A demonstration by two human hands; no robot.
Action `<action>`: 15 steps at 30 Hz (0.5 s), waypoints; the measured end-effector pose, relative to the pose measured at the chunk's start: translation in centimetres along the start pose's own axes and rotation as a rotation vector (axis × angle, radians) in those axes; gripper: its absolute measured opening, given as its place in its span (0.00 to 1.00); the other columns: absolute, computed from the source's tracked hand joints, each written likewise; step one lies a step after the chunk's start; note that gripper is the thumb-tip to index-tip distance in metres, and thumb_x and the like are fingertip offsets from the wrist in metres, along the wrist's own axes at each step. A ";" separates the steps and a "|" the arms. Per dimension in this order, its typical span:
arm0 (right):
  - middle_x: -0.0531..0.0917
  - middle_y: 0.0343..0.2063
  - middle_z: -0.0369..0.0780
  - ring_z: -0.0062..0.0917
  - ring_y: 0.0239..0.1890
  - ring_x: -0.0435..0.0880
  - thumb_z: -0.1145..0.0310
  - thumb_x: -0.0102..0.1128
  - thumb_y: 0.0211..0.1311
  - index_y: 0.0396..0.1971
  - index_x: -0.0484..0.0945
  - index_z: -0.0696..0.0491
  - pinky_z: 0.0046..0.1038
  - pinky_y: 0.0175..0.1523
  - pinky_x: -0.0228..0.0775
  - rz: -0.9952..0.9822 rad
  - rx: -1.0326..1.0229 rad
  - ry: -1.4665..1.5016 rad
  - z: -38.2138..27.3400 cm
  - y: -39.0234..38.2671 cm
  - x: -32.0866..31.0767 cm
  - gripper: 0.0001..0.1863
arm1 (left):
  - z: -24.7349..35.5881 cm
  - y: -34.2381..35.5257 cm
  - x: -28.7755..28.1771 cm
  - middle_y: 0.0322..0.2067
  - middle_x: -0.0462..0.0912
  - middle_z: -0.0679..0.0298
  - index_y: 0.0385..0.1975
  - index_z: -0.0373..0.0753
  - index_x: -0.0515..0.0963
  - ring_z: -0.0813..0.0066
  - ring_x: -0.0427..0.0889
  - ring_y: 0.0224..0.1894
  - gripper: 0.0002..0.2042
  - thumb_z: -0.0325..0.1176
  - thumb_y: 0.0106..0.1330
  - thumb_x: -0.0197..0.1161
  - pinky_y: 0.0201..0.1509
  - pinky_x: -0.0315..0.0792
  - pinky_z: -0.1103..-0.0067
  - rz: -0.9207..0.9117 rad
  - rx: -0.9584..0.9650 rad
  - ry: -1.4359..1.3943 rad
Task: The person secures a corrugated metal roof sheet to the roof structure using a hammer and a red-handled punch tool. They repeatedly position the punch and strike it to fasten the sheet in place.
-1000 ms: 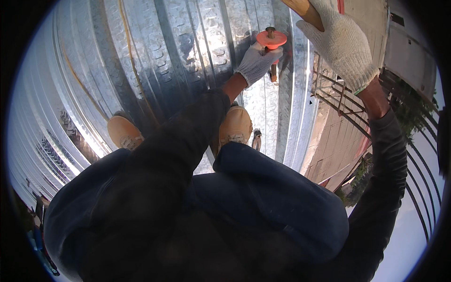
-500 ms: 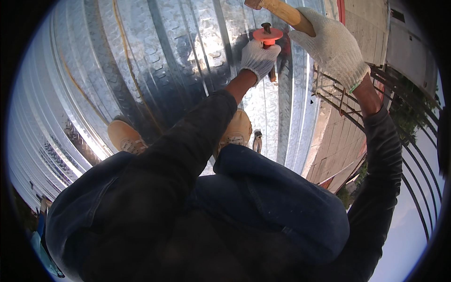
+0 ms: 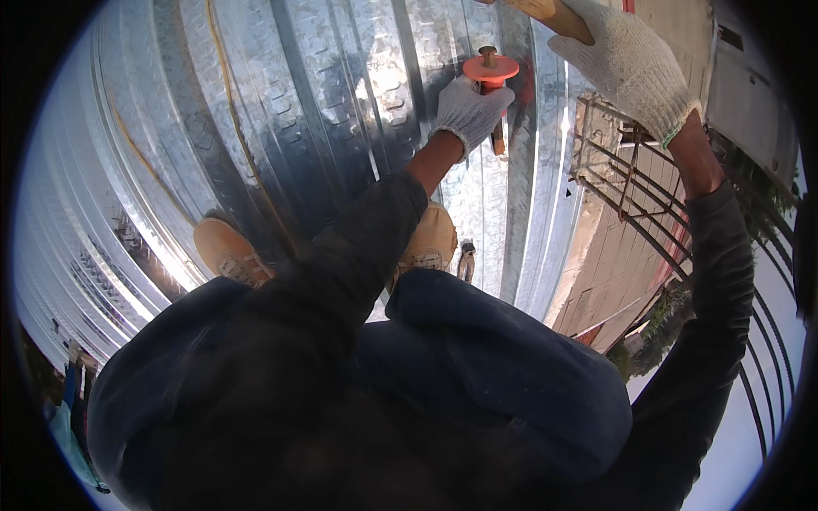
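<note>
My left hand [image 3: 467, 115], in a white knitted glove, is wrapped round a chisel with an orange-red round hand guard [image 3: 491, 68]. Above the guard its struck end pokes out, and the lower shaft shows below my fist, pointing down at the ribbed metal sheet [image 3: 341, 94]. My right hand [image 3: 635, 68], gloved as well, is raised higher and to the right. It is closed on the wooden handle of a hammer [image 3: 562, 19], whose head is mostly cut off by the top edge of the picture.
Pliers [image 3: 466, 261] lie on the sheet beside my right shoe [image 3: 430, 238]. My left shoe [image 3: 226, 251] rests on the ribs. A thin yellowish line [image 3: 226, 77] runs along the sheet. To the right are a concrete-coloured wall [image 3: 613, 272] and protruding dark steel bars [image 3: 635, 192].
My right hand has moved up and to the right with the hammer, whose head has mostly left the picture. My left hand keeps its grip on the chisel, almost in the same place.
</note>
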State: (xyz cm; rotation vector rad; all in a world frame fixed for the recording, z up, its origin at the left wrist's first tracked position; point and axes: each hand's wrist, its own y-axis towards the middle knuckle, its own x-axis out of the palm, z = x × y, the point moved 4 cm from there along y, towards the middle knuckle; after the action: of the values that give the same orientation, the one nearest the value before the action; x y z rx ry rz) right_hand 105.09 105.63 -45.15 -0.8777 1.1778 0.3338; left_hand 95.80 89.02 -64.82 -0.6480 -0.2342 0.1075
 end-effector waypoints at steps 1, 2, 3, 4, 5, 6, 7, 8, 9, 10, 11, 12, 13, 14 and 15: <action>0.94 0.46 0.48 0.44 0.45 0.96 0.48 0.68 0.78 0.71 0.80 0.46 0.42 0.53 0.90 0.010 0.003 0.012 -0.1 0.4 -0.1 0.29 | -0.2 -0.3 -0.3 0.33 0.93 0.57 0.42 0.37 0.90 0.63 0.94 0.38 0.18 0.46 0.63 0.71 0.48 0.84 0.68 0.006 -0.008 -0.013; 0.94 0.46 0.48 0.44 0.45 0.96 0.50 0.67 0.79 0.72 0.79 0.46 0.42 0.53 0.90 0.014 0.013 0.020 -0.9 0.9 -0.9 0.28 | -0.3 0.0 -0.3 0.33 0.93 0.57 0.42 0.37 0.89 0.63 0.94 0.38 0.18 0.46 0.63 0.71 0.48 0.84 0.68 0.007 -0.008 -0.026; 0.94 0.46 0.48 0.44 0.45 0.96 0.50 0.67 0.79 0.72 0.79 0.47 0.42 0.53 0.90 -0.021 0.004 0.026 -2.6 -0.1 -1.4 0.28 | -0.4 0.2 -0.3 0.33 0.93 0.57 0.41 0.36 0.89 0.63 0.94 0.38 0.18 0.46 0.63 0.71 0.48 0.84 0.67 0.007 -0.007 -0.039; 0.94 0.46 0.48 0.44 0.45 0.96 0.51 0.66 0.79 0.72 0.79 0.47 0.42 0.53 0.90 -0.098 -0.028 -0.012 -3.4 -0.1 -2.4 0.28 | -0.2 0.3 -0.6 0.33 0.93 0.57 0.41 0.36 0.89 0.64 0.94 0.38 0.18 0.47 0.63 0.71 0.48 0.84 0.67 0.017 0.004 -0.010; 0.94 0.46 0.47 0.43 0.45 0.96 0.51 0.66 0.79 0.72 0.79 0.47 0.43 0.53 0.90 -0.175 -0.066 -0.044 -4.3 0.1 -3.1 0.28 | -0.2 0.3 -0.8 0.33 0.93 0.57 0.41 0.36 0.89 0.64 0.93 0.38 0.19 0.47 0.62 0.71 0.48 0.84 0.67 0.020 0.009 0.017; 0.94 0.46 0.47 0.43 0.45 0.96 0.52 0.65 0.79 0.72 0.79 0.47 0.43 0.53 0.90 -0.244 -0.109 -0.068 -5.2 0.3 -3.8 0.28 | -0.2 0.2 -1.1 0.32 0.93 0.57 0.41 0.36 0.89 0.64 0.93 0.37 0.19 0.47 0.62 0.71 0.47 0.84 0.67 0.025 0.013 0.044; 0.94 0.46 0.47 0.43 0.46 0.96 0.52 0.65 0.79 0.73 0.78 0.46 0.43 0.53 0.90 -0.218 -0.094 -0.027 -5.1 0.3 -3.9 0.28 | -0.1 0.2 -1.2 0.33 0.93 0.57 0.40 0.36 0.88 0.64 0.92 0.37 0.20 0.48 0.62 0.72 0.47 0.84 0.67 0.015 0.029 0.070; 0.94 0.46 0.46 0.42 0.45 0.96 0.52 0.65 0.78 0.73 0.78 0.45 0.44 0.54 0.90 -0.211 -0.017 0.025 -4.5 -0.1 -2.9 0.29 | 0.1 0.3 -0.8 0.33 0.93 0.57 0.40 0.36 0.88 0.63 0.92 0.36 0.20 0.49 0.62 0.72 0.47 0.84 0.67 -0.014 0.020 0.051; 0.94 0.46 0.46 0.41 0.45 0.96 0.52 0.65 0.78 0.73 0.78 0.45 0.44 0.54 0.89 -0.195 0.060 0.071 -3.8 -0.5 -2.1 0.29 | 0.4 0.6 -0.5 0.33 0.93 0.56 0.41 0.36 0.88 0.63 0.92 0.36 0.20 0.49 0.62 0.72 0.47 0.84 0.67 -0.041 0.011 0.032; 0.94 0.46 0.46 0.40 0.45 0.96 0.51 0.66 0.78 0.73 0.78 0.45 0.45 0.54 0.89 -0.161 0.126 0.122 -3.6 -0.2 -1.8 0.29 | -0.1 1.0 -0.6 0.34 0.93 0.56 0.41 0.36 0.88 0.63 0.92 0.35 0.21 0.49 0.62 0.72 0.46 0.84 0.67 -0.057 -0.001 0.024; 0.94 0.45 0.46 0.40 0.44 0.96 0.51 0.66 0.78 0.73 0.78 0.44 0.44 0.54 0.89 -0.122 0.049 0.077 -4.0 -0.8 -2.0 0.29 | 0.1 1.3 -0.8 0.34 0.93 0.57 0.43 0.35 0.88 0.65 0.92 0.33 0.21 0.49 0.62 0.72 0.45 0.84 0.67 0.026 0.122 -0.001; 0.94 0.44 0.45 0.39 0.43 0.96 0.50 0.66 0.78 0.73 0.78 0.45 0.43 0.53 0.89 -0.145 0.035 0.047 -4.5 -0.8 -1.9 0.29 | -0.8 1.1 -1.2 0.34 0.93 0.57 0.43 0.35 0.88 0.67 0.92 0.33 0.21 0.48 0.63 0.73 0.45 0.85 0.68 0.027 0.073 -0.016; 0.94 0.43 0.45 0.39 0.42 0.96 0.50 0.67 0.78 0.72 0.78 0.45 0.42 0.53 0.89 -0.172 0.035 0.007 -4.4 -1.1 -1.7 0.29 | -0.5 0.7 -1.0 0.34 0.94 0.58 0.44 0.35 0.88 0.68 0.92 0.33 0.20 0.47 0.63 0.73 0.45 0.85 0.69 0.005 0.031 -0.039; 0.93 0.42 0.45 0.38 0.42 0.96 0.49 0.68 0.78 0.72 0.79 0.45 0.42 0.52 0.89 -0.264 0.098 -0.015 -4.3 -0.9 -0.9 0.29 | -0.1 0.3 -0.8 0.34 0.94 0.59 0.44 0.35 0.88 0.70 0.93 0.33 0.20 0.46 0.63 0.74 0.45 0.85 0.70 -0.018 -0.011 -0.061; 0.93 0.42 0.45 0.38 0.42 0.96 0.49 0.69 0.77 0.72 0.78 0.47 0.41 0.52 0.89 -0.262 0.148 0.025 -3.8 -1.6 0.0 0.30 | 0.1 0.3 -0.5 0.35 0.94 0.60 0.46 0.34 0.89 0.74 0.94 0.35 0.19 0.43 0.63 0.75 0.45 0.86 0.74 -0.044 -0.037 -0.100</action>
State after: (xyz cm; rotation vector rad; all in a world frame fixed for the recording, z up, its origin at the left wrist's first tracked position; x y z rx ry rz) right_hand 103.61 101.81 -44.88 -0.8954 1.0799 0.0219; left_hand 95.29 89.23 -65.02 -0.6748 -0.3470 0.0933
